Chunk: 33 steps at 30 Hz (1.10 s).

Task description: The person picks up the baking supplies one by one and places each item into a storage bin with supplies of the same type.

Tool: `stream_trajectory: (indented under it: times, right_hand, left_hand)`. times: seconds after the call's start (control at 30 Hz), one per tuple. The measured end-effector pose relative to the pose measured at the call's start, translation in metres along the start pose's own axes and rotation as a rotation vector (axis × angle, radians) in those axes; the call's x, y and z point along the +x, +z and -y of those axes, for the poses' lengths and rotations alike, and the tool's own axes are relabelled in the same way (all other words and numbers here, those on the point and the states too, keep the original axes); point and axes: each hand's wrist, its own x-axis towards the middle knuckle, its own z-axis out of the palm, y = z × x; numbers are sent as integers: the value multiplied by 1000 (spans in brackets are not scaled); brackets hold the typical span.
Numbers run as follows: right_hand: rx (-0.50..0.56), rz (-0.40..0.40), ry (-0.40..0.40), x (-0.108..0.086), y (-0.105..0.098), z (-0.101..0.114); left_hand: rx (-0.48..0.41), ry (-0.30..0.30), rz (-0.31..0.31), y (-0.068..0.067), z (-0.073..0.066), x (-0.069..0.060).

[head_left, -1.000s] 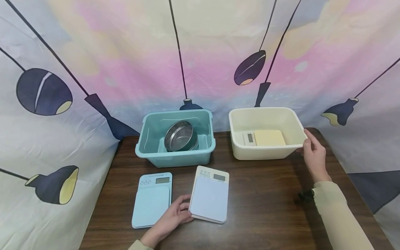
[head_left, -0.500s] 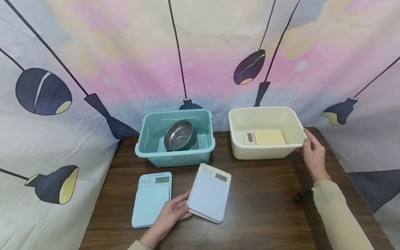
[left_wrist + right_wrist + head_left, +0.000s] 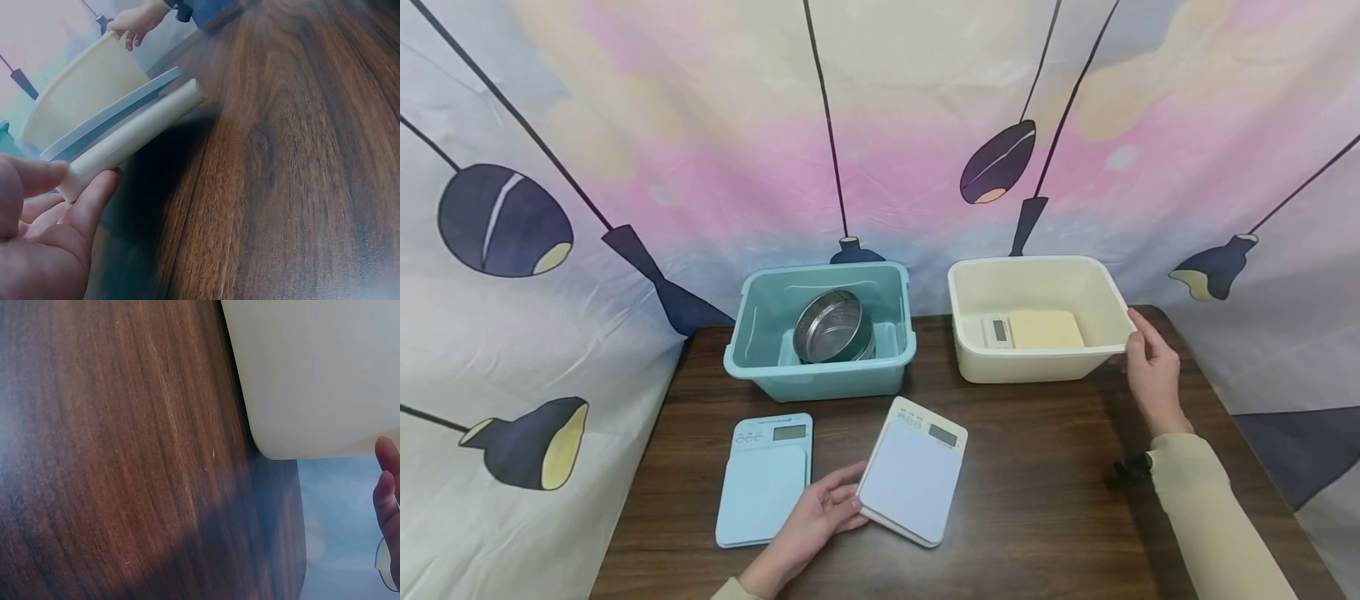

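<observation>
A left tub [image 3: 827, 387] and a right tub [image 3: 1022, 368] stood apart at the far side of a bench [image 3: 1037, 483], a backdrop [image 3: 887, 125] behind them. A vessel [image 3: 835, 329] sat in the left tub, an inner scale [image 3: 1047, 331] in the right. Before the left tub, a flat-lying scale [image 3: 763, 492] rested on the bench; to its right, a raised scale [image 3: 914, 483] was in a person's left grip [image 3: 822, 512]. The right grip [image 3: 1153, 377] touched the right tub's right end.

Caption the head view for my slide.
Left hand grips a cream scale beside a blue scale; right hand holds the cream bin by its rim.
</observation>
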Motion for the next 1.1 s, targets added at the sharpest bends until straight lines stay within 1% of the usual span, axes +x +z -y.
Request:
stream_trajectory:
  times: [0.2,0.4,0.53,0.63,0.7,0.77,0.87,1.03,1.1]
  right_hand:
    - [-1,16,11,-1,-2,-1]
    - [-2,20,9,0,-2,0]
    - [-7,17,7,0,-1,1]
    - [-2,11,9,-1,-1,1]
    - [3,8,8,-1,-1,1]
    - [7,5,7,-1,-1,1]
    - [12,2,4,0,0,1]
    - [36,-5,5,2,1,-4]
    - [44,-6,6,2,1,-5]
  left_hand:
    - [14,-18,2,0,1,2]
    - [41,-32,5,1,0,3]
    - [45,-49,-22,3,-4,4]
    - [72,-55,-60,5,-6,7]
    - [101,-60,-85,7,-7,9]
    - [148,-62,-102,8,-7,11]
    - [209,-71,-101,10,-6,15]
    - [331,-69,-94,15,-6,23]
    - [367,-68,-94,17,-6,26]
